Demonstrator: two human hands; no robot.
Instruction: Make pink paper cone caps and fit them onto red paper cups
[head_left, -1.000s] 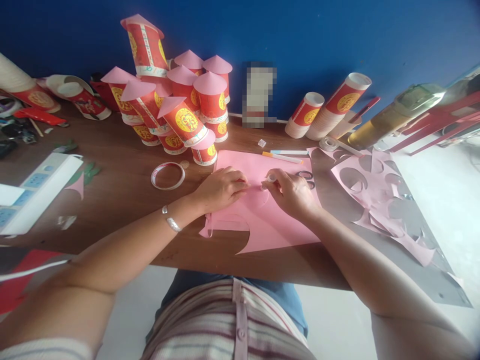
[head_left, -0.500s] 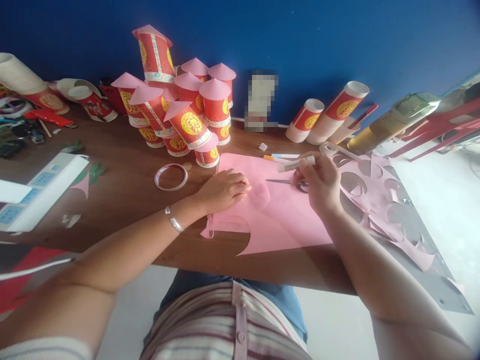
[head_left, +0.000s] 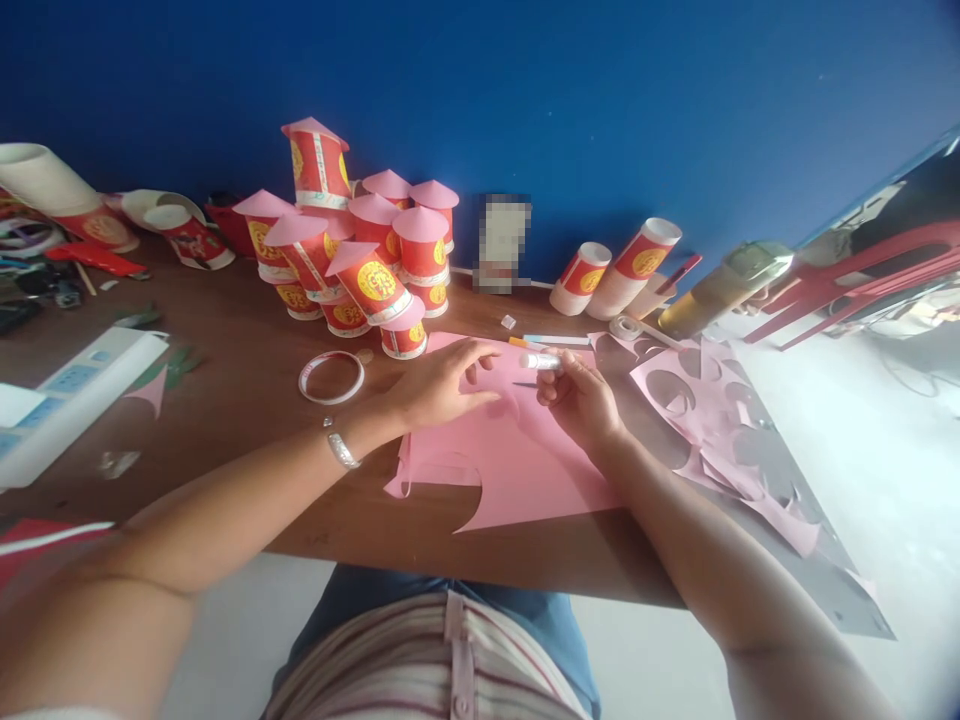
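Observation:
A white glue stick (head_left: 540, 362) is held in the fingers of my right hand (head_left: 585, 395), over a large pink paper sheet (head_left: 540, 470). My left hand (head_left: 442, 385) is over the sheet's left part, thumb and fingers apart with nothing between them. Scissors (head_left: 523, 384) lie on the sheet, mostly hidden behind my right hand. At the sheet's lower left is a cut, curved edge. Red cups with pink cone tops (head_left: 369, 285) stand stacked behind my left hand.
A tape roll (head_left: 331, 378) lies left of the sheet. Pink offcuts (head_left: 712, 400) spread at the right, with cup stacks (head_left: 634, 265) and a bottle (head_left: 724, 288) behind. A power strip (head_left: 82, 400) sits at the left.
The view has shifted. My left hand has opened its fingers and lifted somewhat from the paper. My right hand has brought the glue stick left, closer to my left hand.

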